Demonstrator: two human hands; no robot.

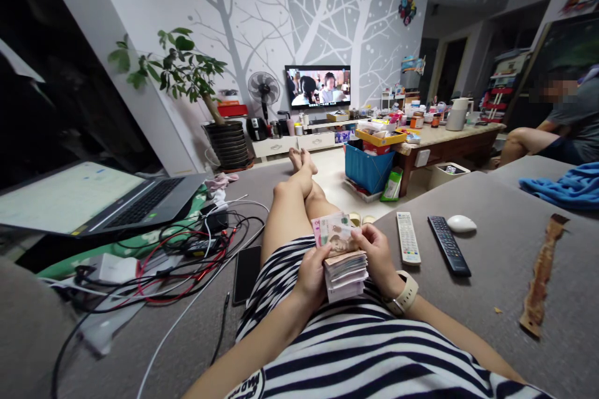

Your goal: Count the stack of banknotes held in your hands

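Single head-worn view, looking forward and down along own lap and outstretched legs [299, 190]. Hands sit close below lens, low centre. Wide angle: sofa [491, 243] spreads both sides, television [317, 86] on far wall straight ahead, low table [444, 137] right of centre. No second view shares scene.

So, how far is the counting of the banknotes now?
Early, it seems. The left hand holds a thick stack of banknotes; that bulk looks still uncounted. The right hand lifts one pink note off the top. No counted pile is visible.
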